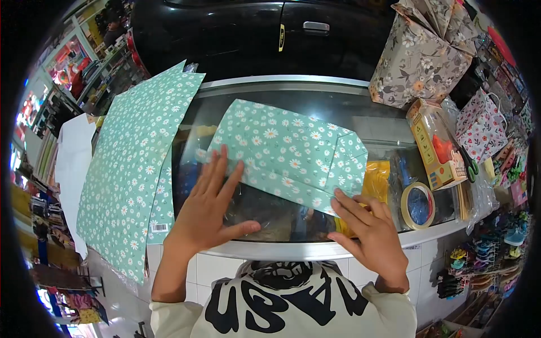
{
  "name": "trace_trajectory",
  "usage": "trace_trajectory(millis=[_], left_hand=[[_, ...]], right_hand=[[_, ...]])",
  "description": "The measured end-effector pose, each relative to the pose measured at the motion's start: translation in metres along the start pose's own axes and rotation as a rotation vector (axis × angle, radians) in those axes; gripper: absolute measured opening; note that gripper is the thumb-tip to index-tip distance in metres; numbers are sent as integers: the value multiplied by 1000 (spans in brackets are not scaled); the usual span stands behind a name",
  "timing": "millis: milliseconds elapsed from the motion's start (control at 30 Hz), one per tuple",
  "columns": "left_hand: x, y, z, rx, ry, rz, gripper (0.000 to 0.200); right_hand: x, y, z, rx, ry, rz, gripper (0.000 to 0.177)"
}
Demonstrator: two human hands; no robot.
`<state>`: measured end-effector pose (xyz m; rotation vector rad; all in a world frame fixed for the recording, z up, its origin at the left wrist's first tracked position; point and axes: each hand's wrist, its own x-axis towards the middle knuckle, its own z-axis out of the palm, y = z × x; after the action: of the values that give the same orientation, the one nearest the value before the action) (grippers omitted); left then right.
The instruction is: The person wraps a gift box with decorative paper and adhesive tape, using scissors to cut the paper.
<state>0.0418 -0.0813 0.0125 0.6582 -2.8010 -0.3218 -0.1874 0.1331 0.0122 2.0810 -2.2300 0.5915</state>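
A folded piece of green daisy-patterned paper [282, 149] lies flat on the glass counter, its right end creased with angled corners. My left hand [211, 200] has its fingers spread, with the fingertips on the paper's lower left edge and the thumb over the glass. At the paper's lower right corner, my right hand [369, 228] rests its fingertips on the edge, fingers apart. Larger sheets of the same green paper [132, 163] lie at the counter's left side, with a barcode label near their lower right corner.
A roll of tape [418, 205], a yellow box [437, 146] and green-handled scissors [469, 164] are at the right. Behind them stands a large floral bag [420, 62], beside a smaller floral one [482, 124]. The metal counter edge [282, 249] runs in front of me.
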Motion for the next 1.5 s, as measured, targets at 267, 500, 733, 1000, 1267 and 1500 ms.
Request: trace_trajectory(millis=[267,500,733,1000,1267,1500], left_hand=[[0,-1,-2,122,-129,-70,95],[1,-8,-5,72,56,-3,47],[-3,-1,-9,19,165,-2,19],[-4,4,-6,18,170,-90,26],[-34,54,0,145,33,146,82],[-25,54,13,42,-95,165,92]], right_hand=[[-9,2,-3,77,20,88,51],[-10,3,-5,89,10,123,46],[-13,-19,-1,-74,48,154,62],[-17,-35,10,-103,-82,134,72],[-12,-43,15,-177,-33,130,77],[-12,-45,18,-156,-5,140,78]])
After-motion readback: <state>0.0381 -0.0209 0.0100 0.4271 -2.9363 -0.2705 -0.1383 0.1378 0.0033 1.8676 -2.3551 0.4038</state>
